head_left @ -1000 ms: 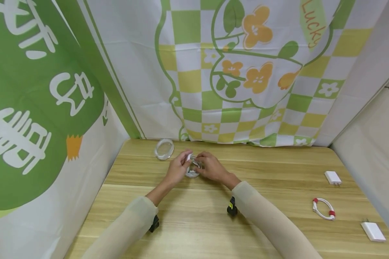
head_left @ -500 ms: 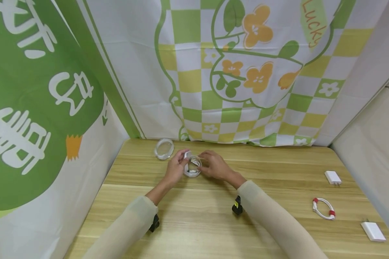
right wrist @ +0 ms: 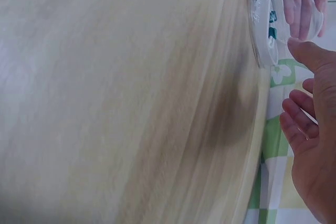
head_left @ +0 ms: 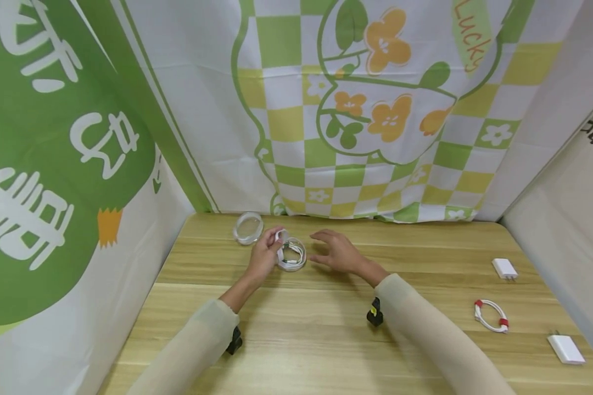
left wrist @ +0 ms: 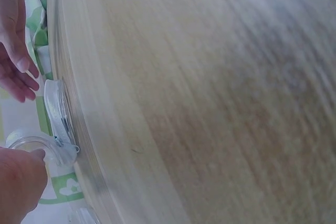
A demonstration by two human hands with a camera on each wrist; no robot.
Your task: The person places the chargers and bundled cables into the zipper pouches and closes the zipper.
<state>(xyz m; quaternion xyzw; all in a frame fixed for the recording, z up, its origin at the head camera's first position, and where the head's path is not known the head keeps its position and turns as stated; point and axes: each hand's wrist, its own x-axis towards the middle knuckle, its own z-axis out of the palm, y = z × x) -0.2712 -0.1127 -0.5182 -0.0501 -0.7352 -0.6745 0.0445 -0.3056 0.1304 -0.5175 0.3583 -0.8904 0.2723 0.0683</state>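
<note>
Cable (head_left: 297, 251) lies coiled inside a round clear case (head_left: 294, 269), which sits on the wood-grain surface (head_left: 296, 329) toward its far edge. The left hand (head_left: 266, 251) grips the clear lid (right wrist: 282, 15), its fingers and thumb bent on it, and holds it raised at the case's left side. The right hand (head_left: 343, 255) is just right of the case, apart from it; its fingers are spread with a gap to the thumb and grasp nothing.

A second case (head_left: 247, 240), also clear and round, lies near the left hand, farther back; its contents are hard to make out. Well apart, on the right, are a white charger (head_left: 504, 269), a looped white cord (head_left: 478, 312) with red ties, and another charger (head_left: 566, 349) nearest the person. A checked, flowered curtain (head_left: 390, 137) hangs behind.
</note>
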